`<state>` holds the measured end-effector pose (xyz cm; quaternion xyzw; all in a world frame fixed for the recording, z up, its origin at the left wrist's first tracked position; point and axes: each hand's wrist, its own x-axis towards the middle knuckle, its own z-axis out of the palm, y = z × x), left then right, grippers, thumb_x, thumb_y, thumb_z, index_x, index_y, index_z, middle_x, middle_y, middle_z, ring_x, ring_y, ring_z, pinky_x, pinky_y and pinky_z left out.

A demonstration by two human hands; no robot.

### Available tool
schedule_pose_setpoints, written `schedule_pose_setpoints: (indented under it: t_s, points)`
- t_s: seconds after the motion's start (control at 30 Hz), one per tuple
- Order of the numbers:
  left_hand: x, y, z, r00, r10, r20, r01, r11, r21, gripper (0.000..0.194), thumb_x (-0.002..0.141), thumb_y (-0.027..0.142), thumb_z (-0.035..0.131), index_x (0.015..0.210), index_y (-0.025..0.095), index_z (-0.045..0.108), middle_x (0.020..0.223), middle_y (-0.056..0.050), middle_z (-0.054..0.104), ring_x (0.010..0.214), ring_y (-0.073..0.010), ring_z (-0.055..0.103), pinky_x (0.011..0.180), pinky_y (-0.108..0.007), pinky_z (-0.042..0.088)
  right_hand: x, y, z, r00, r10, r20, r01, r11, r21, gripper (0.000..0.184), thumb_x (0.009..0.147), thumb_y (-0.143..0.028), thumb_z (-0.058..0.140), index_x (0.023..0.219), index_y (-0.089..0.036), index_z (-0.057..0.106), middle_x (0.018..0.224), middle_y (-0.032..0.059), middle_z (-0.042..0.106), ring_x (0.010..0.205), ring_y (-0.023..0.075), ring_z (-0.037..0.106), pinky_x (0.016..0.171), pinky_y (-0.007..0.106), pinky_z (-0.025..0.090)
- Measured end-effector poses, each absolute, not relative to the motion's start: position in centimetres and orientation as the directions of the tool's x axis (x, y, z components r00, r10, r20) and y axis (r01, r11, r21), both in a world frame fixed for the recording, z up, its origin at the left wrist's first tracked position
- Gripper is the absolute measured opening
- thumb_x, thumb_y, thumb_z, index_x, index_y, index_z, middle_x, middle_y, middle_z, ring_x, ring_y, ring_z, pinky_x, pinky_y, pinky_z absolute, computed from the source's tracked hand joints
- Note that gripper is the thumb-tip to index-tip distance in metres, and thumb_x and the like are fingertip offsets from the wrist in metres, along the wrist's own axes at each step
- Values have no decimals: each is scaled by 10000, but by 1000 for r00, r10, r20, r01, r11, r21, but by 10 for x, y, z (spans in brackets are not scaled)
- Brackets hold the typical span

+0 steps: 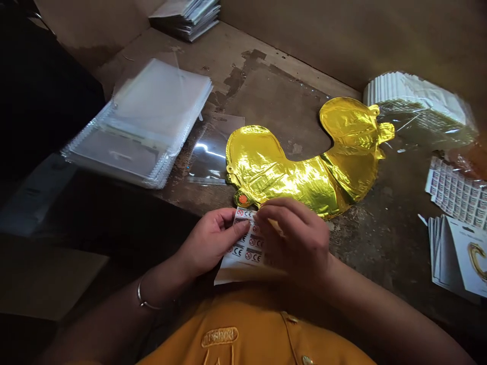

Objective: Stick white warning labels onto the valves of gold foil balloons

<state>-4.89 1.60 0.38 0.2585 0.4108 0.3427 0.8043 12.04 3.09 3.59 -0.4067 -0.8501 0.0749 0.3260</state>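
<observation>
My left hand (211, 241) pinches a white sticker sheet (238, 266) at its left side, the thumb lying on the printed face. Rows of small labels with "CE" marks and red crossed-out symbols cover the sheet. My right hand (299, 235) is bent over the sheet's upper right part, its fingertips closed together at the top row; whether a single label is lifted there is hidden. Just beyond my hands a flat, shiny gold foil balloon (304, 182), curved like a letter C, lies on the table. An orange dot marks its near left tab.
A stack of clear plastic sleeves (152, 116) lies at left, with one loose clear sleeve (211, 147) beside the balloon. Right: a plastic-wrapped white stack (418, 101), small-label sheets (456, 190) and printed cards (466, 253). More packets (186, 17) sit at the back.
</observation>
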Motion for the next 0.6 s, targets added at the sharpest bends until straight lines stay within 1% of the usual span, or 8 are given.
schedule_pose_setpoints:
  t_s: [0.07,0.13,0.2,0.33,0.4,0.47,0.53,0.6]
  points:
    - [-49,15,4,408,776,-481,-309,613,727,254,737,336,738,854,121,669,740,-21,678,680,-125,599,656,-236,493,119,34,40,-388,815,430,708,562,-428,34,843,-151,600,838,-168,629,849,56,680,822,170,599,756,324,508]
    - [-49,15,5,385,794,-471,-260,583,770,220,747,316,715,843,122,674,736,-21,674,672,-125,592,647,-236,490,119,36,41,-390,850,355,726,521,-449,82,834,-201,636,910,-176,654,904,64,692,877,195,594,786,352,504]
    - [-48,15,6,366,814,-450,-213,544,811,191,752,298,694,827,122,679,736,-20,669,667,-124,580,634,-233,484,118,36,39,-408,860,307,705,511,-492,127,831,-218,650,950,-178,667,901,60,698,855,193,598,755,338,507]
    - [-46,15,5,347,840,-416,-175,494,852,164,752,284,677,789,124,679,734,-16,660,665,-123,564,630,-229,478,116,35,33,-426,860,280,661,507,-553,55,858,-188,609,845,-185,662,813,31,696,761,158,596,703,302,496]
    - [-45,15,4,342,846,-409,-169,484,859,173,750,295,680,779,124,675,729,-14,655,659,-123,560,628,-231,478,115,34,32,-437,841,320,658,541,-524,79,864,-174,593,807,-184,648,797,29,691,744,151,593,695,296,488]
    - [-45,16,4,339,849,-406,-160,477,864,202,748,321,689,779,123,671,726,-15,650,653,-124,555,619,-231,478,116,32,30,-464,797,386,661,602,-448,104,870,-155,572,795,-177,640,803,36,687,734,144,591,680,282,482]
    - [-45,16,4,336,854,-398,-145,464,874,232,747,349,699,780,122,666,729,-17,651,658,-128,554,616,-230,478,117,30,28,-492,751,440,669,649,-361,105,874,-144,558,819,-170,644,821,44,686,727,139,590,667,270,477]
    - [-46,16,5,334,863,-378,-123,438,891,242,757,361,698,784,123,660,738,-20,655,673,-132,558,626,-226,479,119,29,26,-517,719,465,669,678,-305,88,868,-137,565,854,-162,648,837,47,688,722,138,594,663,268,477]
